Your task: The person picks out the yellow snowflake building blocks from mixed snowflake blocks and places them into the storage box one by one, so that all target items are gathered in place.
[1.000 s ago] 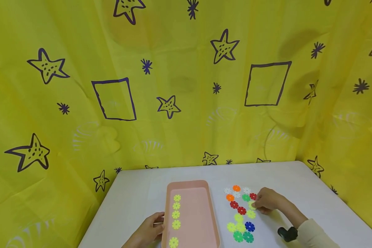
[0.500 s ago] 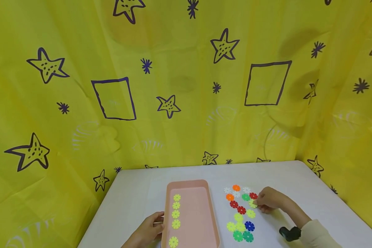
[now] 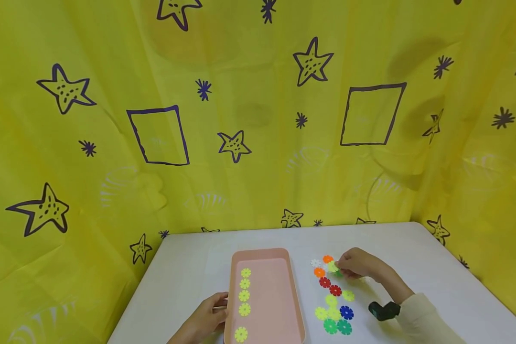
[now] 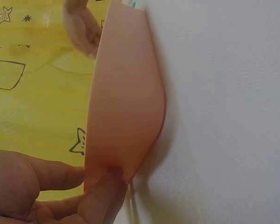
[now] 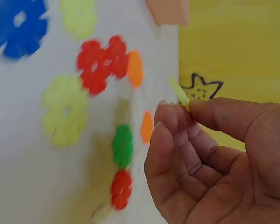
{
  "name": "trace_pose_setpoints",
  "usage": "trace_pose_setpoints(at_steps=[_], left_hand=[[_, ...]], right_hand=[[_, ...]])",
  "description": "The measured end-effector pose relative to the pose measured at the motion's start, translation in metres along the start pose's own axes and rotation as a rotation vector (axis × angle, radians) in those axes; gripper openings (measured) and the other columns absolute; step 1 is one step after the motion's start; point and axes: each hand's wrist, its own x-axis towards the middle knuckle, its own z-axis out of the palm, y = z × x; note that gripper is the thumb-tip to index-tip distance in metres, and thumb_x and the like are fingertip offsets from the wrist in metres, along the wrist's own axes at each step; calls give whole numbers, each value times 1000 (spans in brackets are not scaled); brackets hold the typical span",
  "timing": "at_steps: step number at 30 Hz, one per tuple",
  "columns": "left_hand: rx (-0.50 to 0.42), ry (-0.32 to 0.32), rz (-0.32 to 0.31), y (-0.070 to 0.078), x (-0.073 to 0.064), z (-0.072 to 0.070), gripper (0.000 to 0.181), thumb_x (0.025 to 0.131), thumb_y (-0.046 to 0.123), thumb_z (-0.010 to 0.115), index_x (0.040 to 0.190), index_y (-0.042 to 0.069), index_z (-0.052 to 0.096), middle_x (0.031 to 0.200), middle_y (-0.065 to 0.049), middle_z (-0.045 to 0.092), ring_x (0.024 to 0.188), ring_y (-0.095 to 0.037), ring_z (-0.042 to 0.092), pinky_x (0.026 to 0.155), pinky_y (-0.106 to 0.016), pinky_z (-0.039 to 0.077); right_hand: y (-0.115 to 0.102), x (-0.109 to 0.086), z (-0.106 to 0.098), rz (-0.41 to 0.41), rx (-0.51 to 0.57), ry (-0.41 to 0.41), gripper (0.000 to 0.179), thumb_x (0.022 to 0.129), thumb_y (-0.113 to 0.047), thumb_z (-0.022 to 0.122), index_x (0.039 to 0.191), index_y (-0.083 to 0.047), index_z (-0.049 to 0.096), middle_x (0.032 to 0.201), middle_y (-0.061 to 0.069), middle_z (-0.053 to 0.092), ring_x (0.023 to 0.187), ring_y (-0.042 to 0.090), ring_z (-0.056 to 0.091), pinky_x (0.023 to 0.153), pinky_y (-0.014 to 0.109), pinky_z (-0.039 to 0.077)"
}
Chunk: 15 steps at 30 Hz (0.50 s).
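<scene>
The right hand pinches a yellow-green flower piece in its fingers, lifted above the loose pieces toward the counter's right edge. The left hand grips the pink tray rim. Next probably comes a carry left, extending the tray's row.
</scene>
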Motion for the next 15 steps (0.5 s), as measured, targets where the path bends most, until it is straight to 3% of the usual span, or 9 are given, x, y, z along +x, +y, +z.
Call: trace_pose_setpoints(at_steps=[8,15], left_hand=[[-11,-3,-3,0,0,0,55,102,-2,52,146,-26,31,133,-36,55,122,-46,62,96,-53,61],[-24,-16,-16,0,-1,-2,53,103,0,52,147,-23,34,134,-33,57,120,-40,65,95,-53,61]], right_hand=[[-45,13,17,-124,106,-72,25,102,-17,67,95,6,73,78,6,67,68,17,62,70,30,62],[-86,30,38,-166,157,-111,24,102,-16,68,97,7,74,80,7,69,68,14,64,70,28,64]])
